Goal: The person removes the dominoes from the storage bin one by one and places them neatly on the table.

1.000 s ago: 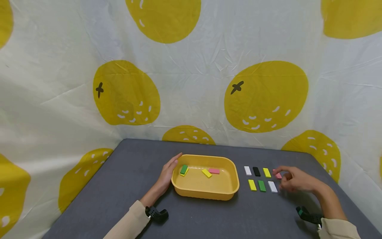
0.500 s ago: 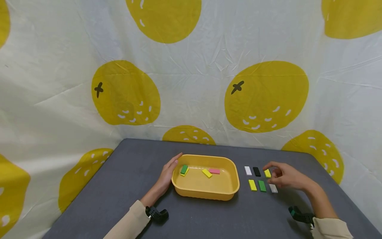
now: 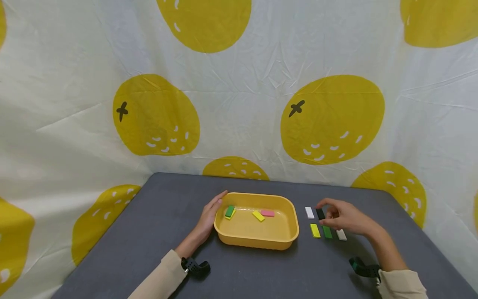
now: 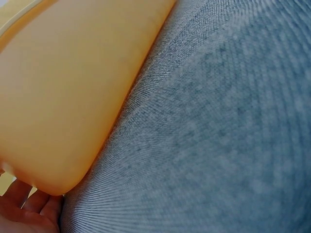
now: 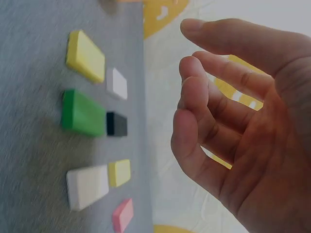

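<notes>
My left hand [image 3: 206, 218] rests against the left side of a yellow plastic tub [image 3: 257, 243], fingers along its outer wall and thumb near the rim. My right hand [image 3: 345, 216] hovers over two rows of small domino-shaped blocks, fingers loosely curled and holding nothing. A black block [image 3: 320, 213] and a green block [image 3: 327, 232] show beside its fingertips. In the right wrist view, a yellow block [image 5: 119, 172] and a pink block [image 5: 123, 215] lie in the back row; the hand hides them in the head view. A white block [image 3: 341, 235] is partly covered by the hand.
Inside the tub lie a green block [image 3: 229, 211] partly over a yellow one, another yellow block [image 3: 258, 216], and a pink block [image 3: 267, 213]. A white block [image 3: 309, 212] and a yellow block [image 3: 315, 231] form the rows' left end. A fruit-print curtain [image 3: 239, 120] hangs behind the grey table [image 3: 239, 272].
My right hand has moved left along the rows, from the pink block past the back yellow one to the black block. The left hand and the tub stay in place.
</notes>
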Available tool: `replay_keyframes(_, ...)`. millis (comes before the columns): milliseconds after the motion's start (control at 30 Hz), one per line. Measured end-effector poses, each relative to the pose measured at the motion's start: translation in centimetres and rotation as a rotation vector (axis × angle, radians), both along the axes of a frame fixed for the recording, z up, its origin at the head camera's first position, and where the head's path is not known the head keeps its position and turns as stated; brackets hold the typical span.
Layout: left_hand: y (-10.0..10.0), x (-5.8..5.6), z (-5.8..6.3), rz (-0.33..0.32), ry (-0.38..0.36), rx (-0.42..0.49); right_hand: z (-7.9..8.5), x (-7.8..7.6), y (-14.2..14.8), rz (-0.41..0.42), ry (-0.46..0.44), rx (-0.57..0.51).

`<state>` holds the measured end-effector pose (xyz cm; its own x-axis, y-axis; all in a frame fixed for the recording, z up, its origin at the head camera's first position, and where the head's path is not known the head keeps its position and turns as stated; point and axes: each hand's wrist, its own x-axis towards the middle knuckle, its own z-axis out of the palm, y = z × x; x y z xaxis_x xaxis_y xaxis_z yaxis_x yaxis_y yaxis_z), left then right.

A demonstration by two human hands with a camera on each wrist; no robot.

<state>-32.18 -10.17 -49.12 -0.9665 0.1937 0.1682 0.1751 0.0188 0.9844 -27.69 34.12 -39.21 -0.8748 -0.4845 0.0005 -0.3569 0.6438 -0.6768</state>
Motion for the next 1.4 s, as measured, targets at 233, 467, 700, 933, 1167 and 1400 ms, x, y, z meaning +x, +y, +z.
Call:
replay_keyframes(233, -0.1, -0.1, 0.2, -0.005, 0.002, -0.007, 1.0, 0.1, -2.0, 0.017, 0.045, -0.002)
replay_keyframes(467, 0.0, -0.2, 0.2, -0.001, 0.007, -0.015, 1.8, 0.1, -4.1, 0.034, 0.112, 0.033)
replay_keyframes(700, 0.1, 0.0, 0.0, 0.004, 0.011, -0.019, 2.5, -0.3, -6.9, 0.057, 0.151, 0.034)
replay_keyframes(933, 0.1, -0.1, -0.1, -0.002, 0.002, 0.002, 2.5, -1.3, -10.0, 0.102, 0.124, -0.006)
replay_keyframes(1167, 0.0, -0.1, -0.2, -0.002, -0.004, 0.009, 2.1, -2.4, -13.5, 0.133, 0.112, -0.029)
replay_keyframes(1400, 0.0, -0.1, -0.1, -0.001, 0.003, 0.014, 1.4, -3.2, -16.9, 0.142, 0.088, -0.036)
